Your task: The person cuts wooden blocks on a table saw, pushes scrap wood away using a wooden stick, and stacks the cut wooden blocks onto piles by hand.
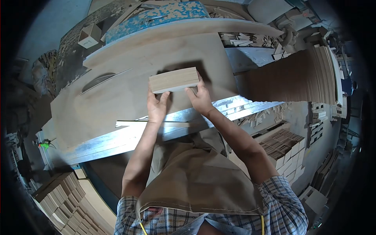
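Note:
Between my two hands is a small stack of light wooden boards (174, 80), with seams showing at its right end and a pale front edge. My left hand (157, 106) grips its left end, thumb at the front edge. At the right end, my right hand (200, 98) holds it the same way. The stack is over the brown table top (188, 51) of a saw bench and casts a shadow behind it. To the left, a saw blade (100, 81) stands up through a slot in that top. Fingers under and behind the stack are hidden.
A metal rail (105, 143) runs along the bench's front, with a thin strip (156, 123) on it. On the right lies a long row of brown boards (290, 78). Piles of cut pieces stand at lower left (66, 199) and right (282, 147). Wood scraps (250, 40) lie behind.

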The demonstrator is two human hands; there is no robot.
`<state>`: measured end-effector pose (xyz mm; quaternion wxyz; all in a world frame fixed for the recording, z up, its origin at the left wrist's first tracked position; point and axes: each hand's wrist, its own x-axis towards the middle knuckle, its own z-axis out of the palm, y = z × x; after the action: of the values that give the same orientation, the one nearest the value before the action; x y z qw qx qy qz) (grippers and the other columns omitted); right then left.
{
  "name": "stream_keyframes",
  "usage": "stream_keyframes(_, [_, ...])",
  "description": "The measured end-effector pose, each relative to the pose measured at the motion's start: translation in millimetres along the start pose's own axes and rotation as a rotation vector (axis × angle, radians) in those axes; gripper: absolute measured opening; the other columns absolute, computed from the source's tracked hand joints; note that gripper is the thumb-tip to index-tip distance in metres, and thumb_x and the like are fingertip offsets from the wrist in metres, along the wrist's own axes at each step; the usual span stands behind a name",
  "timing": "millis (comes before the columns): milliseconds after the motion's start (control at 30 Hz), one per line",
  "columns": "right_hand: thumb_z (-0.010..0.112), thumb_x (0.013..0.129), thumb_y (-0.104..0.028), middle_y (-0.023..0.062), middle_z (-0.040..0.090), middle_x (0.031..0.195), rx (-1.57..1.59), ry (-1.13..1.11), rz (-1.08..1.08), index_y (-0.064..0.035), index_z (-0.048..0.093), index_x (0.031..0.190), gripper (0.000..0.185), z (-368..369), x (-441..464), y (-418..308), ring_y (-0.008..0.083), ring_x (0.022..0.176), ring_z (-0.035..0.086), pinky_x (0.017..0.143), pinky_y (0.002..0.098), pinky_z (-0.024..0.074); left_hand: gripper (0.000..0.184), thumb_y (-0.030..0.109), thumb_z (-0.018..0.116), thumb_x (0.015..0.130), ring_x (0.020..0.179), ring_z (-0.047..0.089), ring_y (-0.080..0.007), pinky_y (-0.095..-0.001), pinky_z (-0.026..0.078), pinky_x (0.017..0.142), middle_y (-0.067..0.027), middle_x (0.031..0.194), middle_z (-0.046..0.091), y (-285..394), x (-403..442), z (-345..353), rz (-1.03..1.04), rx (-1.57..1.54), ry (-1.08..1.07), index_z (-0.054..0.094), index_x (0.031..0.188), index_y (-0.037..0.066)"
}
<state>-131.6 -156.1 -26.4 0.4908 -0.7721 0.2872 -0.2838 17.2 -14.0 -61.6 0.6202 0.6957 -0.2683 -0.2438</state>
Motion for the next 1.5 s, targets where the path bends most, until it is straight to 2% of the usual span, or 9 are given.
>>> stream_keyframes(400, [0.076, 0.089, -0.018, 0.0244, 0.054, 0.147, -0.056, -0.003, -0.049, 0.0045, 0.042, 0.150, 0.074, -20.5, 9.6, 2.2, 0.0347, 0.135, 0.056, 0.114, 0.0411, 0.0428, 0.077, 0.009, 0.084, 0.084, 0.130, 0.059, -0.0320, -0.0389, 0.046, 0.112, -0.0231, 0.141, 0.060, 31.2, -1.1, -13.9, -0.014, 0.078, 0.044, 0.045, 0.148, -0.009])
stream_keyframes(467, [0.081, 0.087, -0.018, 0.0190, 0.068, 0.125, -0.094, -0.124, 0.056, 0.0035, 0.050, 0.144, 0.069, -53.2, 16.9, -18.6, 0.0308, 0.116, 0.067, 0.103, 0.0396, 0.0507, 0.080, 0.016, 0.091, 0.080, 0.113, 0.066, -0.0242, -0.0373, 0.055, 0.099, -0.0176, 0.124, 0.068, 64.6, -3.4, -19.4, -0.019, 0.076, 0.001, 0.046, 0.141, -0.007])
stream_keyframes(567, [0.073, 0.086, -0.011, 0.0135, 0.068, 0.124, 0.236, -0.358, 0.123, 0.0037, 0.054, 0.139, 0.058, -85.6, 33.7, -84.4, 0.0228, 0.115, 0.065, 0.101, 0.0369, 0.0512, 0.080, 0.026, 0.094, 0.076, 0.116, 0.063, -0.0229, -0.0366, 0.051, 0.100, -0.0153, 0.122, 0.068, 100.8, -10.7, -28.5, -0.246, -0.378, -0.185, 0.053, 0.138, -0.003])
stream_keyframes(700, [0.062, 0.099, -0.022, 0.0190, 0.059, 0.140, 0.580, -0.397, 0.610, 0.0057, 0.048, 0.145, 0.055, -86.6, 24.4, -68.0, 0.0279, 0.125, 0.061, 0.107, 0.0397, 0.0474, 0.065, 0.025, 0.089, 0.084, 0.110, 0.058, -0.0185, -0.0325, 0.048, 0.096, -0.0081, 0.118, 0.063, 105.8, -23.7, -8.6, -0.288, -0.578, -0.019, 0.057, 0.136, 0.003])
stream_keyframes(967, [0.066, 0.101, -0.032, 0.0165, 0.044, 0.156, 0.546, -0.381, 0.676, -0.0075, 0.042, 0.156, 0.065, -36.2, -2.7, -61.7, 0.0306, 0.141, 0.046, 0.115, 0.0460, 0.0396, 0.063, 0.038, 0.081, 0.091, 0.112, 0.062, -0.0184, -0.0352, 0.050, 0.099, -0.0098, 0.122, 0.065, 110.3, -46.8, -37.3, -0.305, -0.494, 0.082, 0.057, 0.137, 0.001])
stream_keyframes(1033, [0.067, 0.100, -0.040, 0.0148, 0.043, 0.157, 0.588, -0.461, 0.693, -0.0073, 0.042, 0.156, 0.069, -25.6, 3.0, -62.1, 0.0289, 0.142, 0.046, 0.113, 0.0471, 0.0408, 0.078, 0.051, 0.076, 0.092, 0.112, 0.064, -0.0232, -0.0344, 0.055, 0.088, -0.0162, 0.131, 0.063, 151.7, -70.0, -52.7, -0.422, -0.342, 0.074, 0.052, 0.144, -0.002])
stream_keyframes(1133, [0.069, 0.099, -0.046, 0.0138, 0.045, 0.156, 0.656, -0.480, 0.692, -0.0059, 0.044, 0.153, 0.072, -16.7, 7.6, -65.4, 0.0270, 0.140, 0.048, 0.110, 0.0489, 0.0433, 0.068, 0.053, 0.076, 0.091, 0.080, 0.068, -0.0169, -0.0242, 0.056, 0.064, -0.0116, 0.102, 0.069, 94.5, -73.2, -23.8, -0.377, -0.176, 0.560, 0.061, 0.124, -0.005])
stream_keyframes(1233, [0.069, 0.099, -0.045, 0.0140, 0.052, 0.150, 0.666, -0.491, 0.693, -0.0043, 0.047, 0.150, 0.069, 3.6, 21.3, -60.8, 0.0265, 0.133, 0.054, 0.107, 0.0489, 0.0473, 0.054, 0.047, 0.077, 0.093, 0.074, 0.064, -0.0125, -0.0247, 0.057, 0.068, -0.0061, 0.089, 0.066, 106.4, -82.5, -17.6, -0.540, -0.764, 0.393, 0.063, 0.112, -0.002])
stream_keyframes(1500, [0.074, 0.096, -0.045, 0.0114, 0.063, 0.138, 0.542, -0.402, 0.800, -0.0055, 0.055, 0.143, 0.064, 47.8, 54.8, -48.3, 0.0266, 0.128, 0.060, 0.107, 0.0540, 0.0501, 0.042, 0.046, 0.064, 0.102, 0.088, 0.061, -0.0139, -0.0295, 0.048, 0.084, -0.0038, 0.092, 0.065, 46.4, -30.7, -33.4, -0.667, -0.798, 0.332, 0.064, 0.112, 0.005])
